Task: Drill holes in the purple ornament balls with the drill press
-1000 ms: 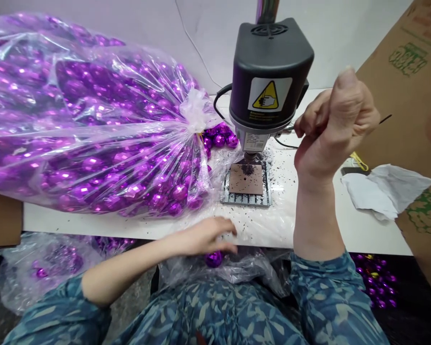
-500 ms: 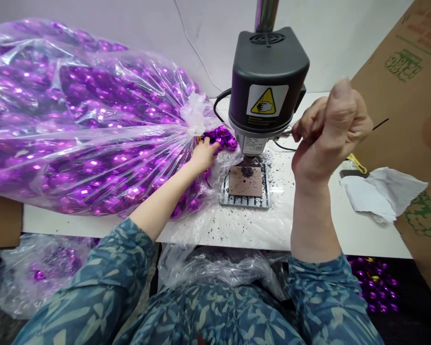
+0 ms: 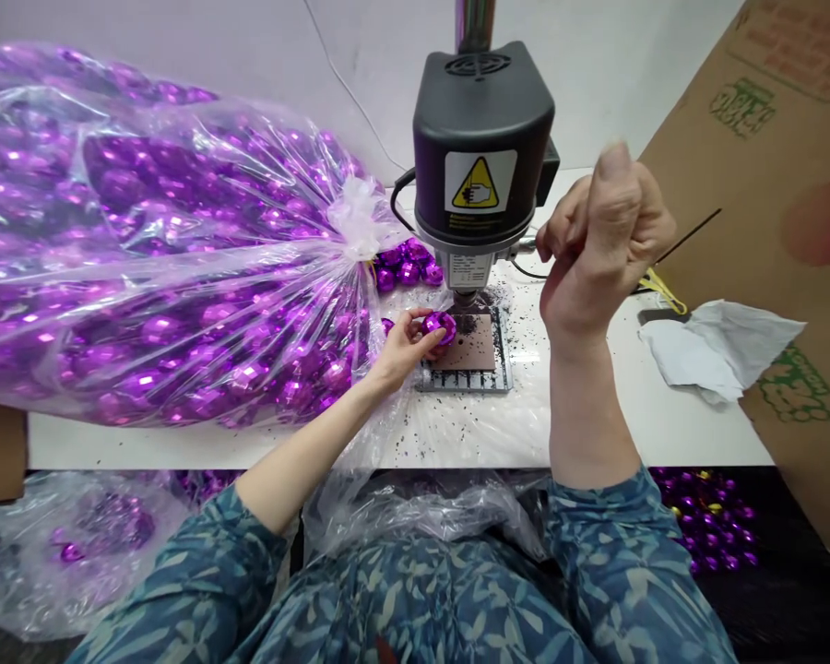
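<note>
A shiny purple faceted ball (image 3: 439, 327) is pinched in the fingers of my left hand (image 3: 402, 349), over the left part of a brown board (image 3: 476, 349). The board has a small dark hole and lies on a slotted metal base (image 3: 502, 373) strewn with dark shavings. Above stands a black bench drill press (image 3: 484, 138) with a yellow warning label; its bit is hard to make out. My right hand (image 3: 605, 240) is closed in a fist around the drill press lever (image 3: 526, 246), at the machine's right side; most of the lever is hidden.
A big clear bag (image 3: 180, 277) of purple balls fills the left, tied at its neck. Loose purple balls (image 3: 408, 267) lie behind it. White paper (image 3: 712, 350) and a yellow-handled tool (image 3: 664, 290) are at right, beside a cardboard box (image 3: 802, 101). More balls (image 3: 709, 521) sit below the table's right edge.
My left hand has come from the loose balls by the bag's neck toward the board, now with a purple ball in its fingers. My right hand stays at the lever. The view has shifted slightly.
</note>
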Available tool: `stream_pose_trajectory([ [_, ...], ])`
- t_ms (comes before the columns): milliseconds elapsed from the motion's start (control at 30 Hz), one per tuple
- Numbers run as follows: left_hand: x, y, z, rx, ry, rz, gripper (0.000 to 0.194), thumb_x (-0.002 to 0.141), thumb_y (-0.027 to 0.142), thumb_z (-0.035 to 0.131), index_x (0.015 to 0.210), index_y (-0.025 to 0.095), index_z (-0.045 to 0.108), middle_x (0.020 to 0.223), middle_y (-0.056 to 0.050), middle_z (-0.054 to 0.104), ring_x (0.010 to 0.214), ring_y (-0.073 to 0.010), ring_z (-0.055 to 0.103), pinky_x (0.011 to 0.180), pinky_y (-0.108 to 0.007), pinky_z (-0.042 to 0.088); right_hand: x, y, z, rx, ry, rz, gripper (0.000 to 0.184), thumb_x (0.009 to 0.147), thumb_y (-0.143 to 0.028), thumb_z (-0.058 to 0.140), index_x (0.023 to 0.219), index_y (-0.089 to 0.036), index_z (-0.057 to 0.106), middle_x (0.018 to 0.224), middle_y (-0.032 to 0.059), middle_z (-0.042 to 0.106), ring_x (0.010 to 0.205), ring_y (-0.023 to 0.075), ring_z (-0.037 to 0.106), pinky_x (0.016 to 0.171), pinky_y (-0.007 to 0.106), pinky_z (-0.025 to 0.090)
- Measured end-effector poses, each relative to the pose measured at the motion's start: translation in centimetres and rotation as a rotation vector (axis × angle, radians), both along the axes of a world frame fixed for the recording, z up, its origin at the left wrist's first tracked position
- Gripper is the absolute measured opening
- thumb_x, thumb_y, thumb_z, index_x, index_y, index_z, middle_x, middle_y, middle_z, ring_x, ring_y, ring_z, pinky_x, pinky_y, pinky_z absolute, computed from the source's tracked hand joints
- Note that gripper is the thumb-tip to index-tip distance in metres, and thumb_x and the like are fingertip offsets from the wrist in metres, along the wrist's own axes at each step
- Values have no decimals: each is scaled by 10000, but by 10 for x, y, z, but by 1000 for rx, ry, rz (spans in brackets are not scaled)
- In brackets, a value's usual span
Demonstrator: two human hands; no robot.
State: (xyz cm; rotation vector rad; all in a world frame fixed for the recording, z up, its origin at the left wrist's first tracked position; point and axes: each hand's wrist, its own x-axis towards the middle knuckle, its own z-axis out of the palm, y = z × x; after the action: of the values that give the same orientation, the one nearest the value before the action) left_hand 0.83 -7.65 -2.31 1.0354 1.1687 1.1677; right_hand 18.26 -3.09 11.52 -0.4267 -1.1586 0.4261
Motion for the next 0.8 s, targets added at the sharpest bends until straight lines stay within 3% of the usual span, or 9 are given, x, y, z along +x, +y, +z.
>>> stream_pose_trajectory([
  [167, 11, 15, -27, 131, 132, 88, 456, 792, 245, 847, 1156, 183, 581, 1024, -55, 722, 908, -167, 686, 839, -326, 546, -1, 0, 0, -30, 12, -5, 668, 837, -757, 568, 563, -222, 276, 455, -65, 254, 386, 44, 256, 392, 263, 304],
  [533, 28, 16, -39, 334, 456, 40, 542, 723, 188, 888, 1194, 195, 620, 931, -20, 701, 776, -160, 648, 692, -303, 554, -1, -1, -3, 33, 6, 9, 598, 884, -654, 578, 581, -233, 281, 463, -73, 258, 388, 44, 236, 382, 266, 291],
  [800, 28, 13, -48, 410, 499, 50, 543, 749, 192, 885, 1223, 202, 620, 923, -21, 713, 795, -172, 667, 695, -309, 567, 0, -12, -14, 62, 41, 1, 635, 909, -529, 642, 497, -207, 282, 416, -47, 251, 376, 74, 283, 391, 315, 222],
])
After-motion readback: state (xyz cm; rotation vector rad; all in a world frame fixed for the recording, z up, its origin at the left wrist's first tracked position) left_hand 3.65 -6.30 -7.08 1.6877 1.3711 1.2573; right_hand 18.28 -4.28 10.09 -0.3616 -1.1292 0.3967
